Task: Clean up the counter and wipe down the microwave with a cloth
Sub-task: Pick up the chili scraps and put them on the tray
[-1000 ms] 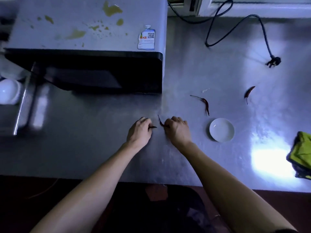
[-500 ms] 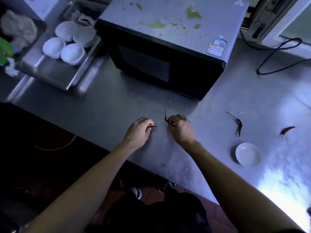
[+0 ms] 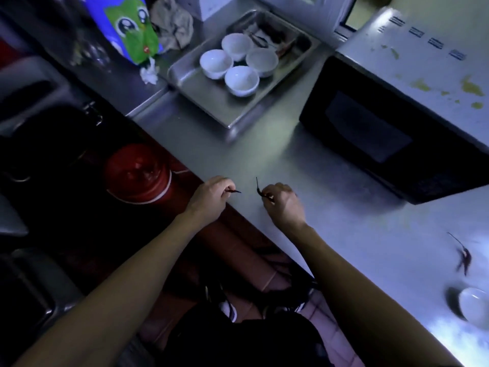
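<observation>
Chilies first: my left hand [image 3: 211, 198] pinches one small dried chili [image 3: 235, 191] between curled fingers, its dark tip poking out to the right, and my right hand [image 3: 281, 205] pinches a second chili [image 3: 258, 188] whose thin stem curves upward out of the grip. I see both hands just above the near edge of the steel worktop [image 3: 264, 144], close to each other but not touching. A third chili [image 3: 463, 256] lies loose on the worktop far off to the right, blurred, and near it, closer to me, sits a small white dish [image 3: 475, 307] cut by the frame edge. I have the microwave [image 3: 391, 128] at the upper right, door dark and shut, its pale top [image 3: 434, 75] spotted with yellowish stains [image 3: 471, 87]. To its left a metal tray [image 3: 211, 102] rests on the worktop holding four white bowls [image 3: 239, 64] clustered together, with some dark items behind them that I cannot make out. Beyond the tray I see a crumpled grey cloth [image 3: 173, 25], a green and blue cartoon bag [image 3: 129, 27] and a wad of white tissue [image 3: 149, 72]. Below the worktop edge, left of my hands, stands a red round container [image 3: 137, 173]
</observation>
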A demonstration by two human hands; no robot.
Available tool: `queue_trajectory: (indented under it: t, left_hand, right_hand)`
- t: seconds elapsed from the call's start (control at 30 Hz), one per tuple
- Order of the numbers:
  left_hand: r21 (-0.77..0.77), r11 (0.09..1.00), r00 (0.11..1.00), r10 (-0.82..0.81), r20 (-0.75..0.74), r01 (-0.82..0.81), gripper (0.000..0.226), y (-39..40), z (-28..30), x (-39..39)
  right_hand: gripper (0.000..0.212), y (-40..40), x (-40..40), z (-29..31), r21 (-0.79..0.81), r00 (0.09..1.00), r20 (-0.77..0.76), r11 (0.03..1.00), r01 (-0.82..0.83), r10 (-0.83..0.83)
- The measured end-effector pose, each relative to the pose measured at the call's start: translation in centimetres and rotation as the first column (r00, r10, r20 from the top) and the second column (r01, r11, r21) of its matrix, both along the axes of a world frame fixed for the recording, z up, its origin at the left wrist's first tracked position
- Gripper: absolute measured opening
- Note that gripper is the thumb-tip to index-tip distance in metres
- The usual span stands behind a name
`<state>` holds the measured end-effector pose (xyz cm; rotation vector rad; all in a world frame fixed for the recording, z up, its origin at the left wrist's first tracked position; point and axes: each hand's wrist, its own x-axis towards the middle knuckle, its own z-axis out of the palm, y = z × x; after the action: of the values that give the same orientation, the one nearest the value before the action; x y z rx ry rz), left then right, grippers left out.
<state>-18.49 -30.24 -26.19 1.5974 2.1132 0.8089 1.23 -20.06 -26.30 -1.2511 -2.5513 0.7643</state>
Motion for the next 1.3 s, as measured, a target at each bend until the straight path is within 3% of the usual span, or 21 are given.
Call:
queue_trajectory:
  t: [0.2,0.47,0.87,1.3]
  left_hand:
    - [0.035,0.999,0.999,0.035,-0.013,-0.035,0.018,-2.8,1.4,-8.0]
    - [0.057,0.998,0.999,0.024,-0.025,-0.023,0.019,-0.1,1.1,-12.6]
    - [-0.022,0.998,0.991,-0.057,-0.120,0.055,0.016,11.4,3.8,-18.6]
    - [-0.068,0.970,0.959,-0.243,-0.145,0.235,0.016,28.2,5.2,-22.4]
  right_hand:
    - [0.015,-1.3,-7.9,1.4,-0.040,0.997,-0.083,0.999,-0.009,0.005]
    - [0.013,1.7,-11.4,1.2,-0.021,0.993,-0.118,1.000,-0.023,0.020]
    - [0.015,12.9,-17.0,0.3,-0.097,0.955,-0.279,0.993,0.074,-0.098]
    - [0.012,23.0,-15.8,1.6,-0.092,0.917,-0.276,0.958,0.273,-0.288]
